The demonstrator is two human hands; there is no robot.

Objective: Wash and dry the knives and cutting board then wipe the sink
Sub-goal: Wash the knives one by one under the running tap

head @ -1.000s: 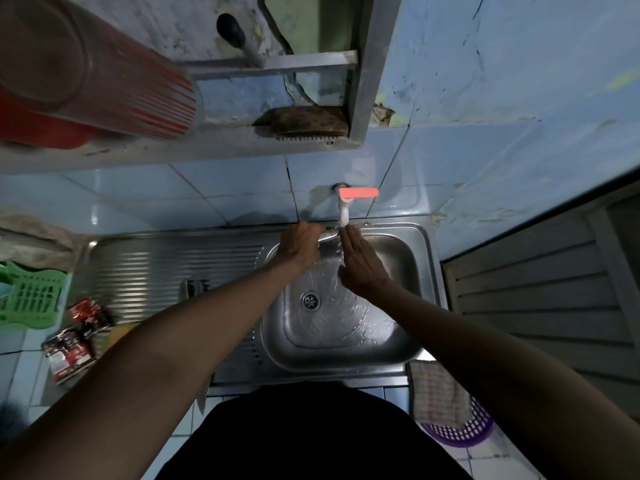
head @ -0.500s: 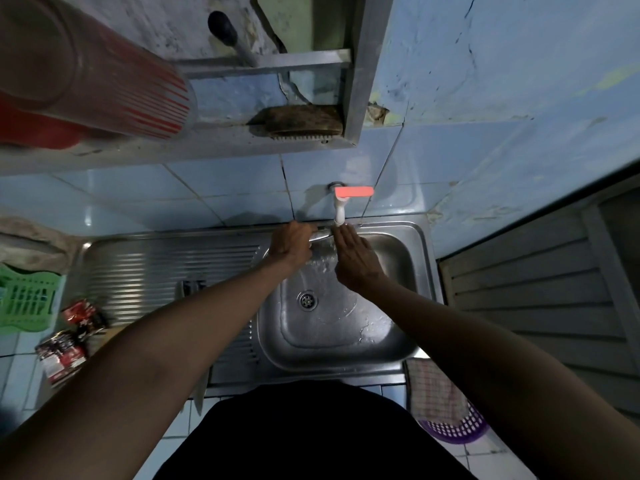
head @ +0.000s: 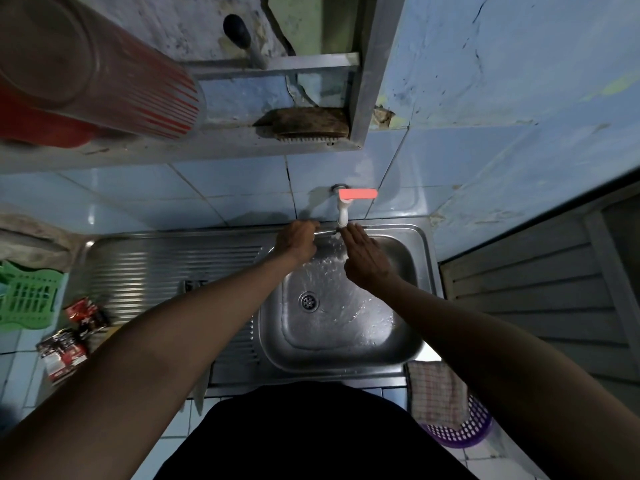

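Water runs from the white tap (head: 343, 213) with a red lever into the steel sink (head: 420, 271). My left hand (head: 298, 240) grips a knife by its handle at the sink's back rim. Its thin blade (head: 325, 231) points right, under the tap's stream. My right hand (head: 363, 258) has straight fingers, and the fingertips touch the blade just below the spout. The handle is hidden inside my left fist. A pale blade-like shape (head: 199, 393) lies at the counter's front edge under my left forearm.
A ribbed drainboard (head: 156, 268) lies left of the basin, with a green basket (head: 27, 299) and red sachets (head: 69, 344) beyond it. A checked cloth (head: 433, 393) hangs over a purple basket (head: 464, 431) at front right. A brush (head: 304, 124) sits on the shelf above.
Almost nothing: both hands stay at the tap with the knife under the running water, and the view has shifted slightly.
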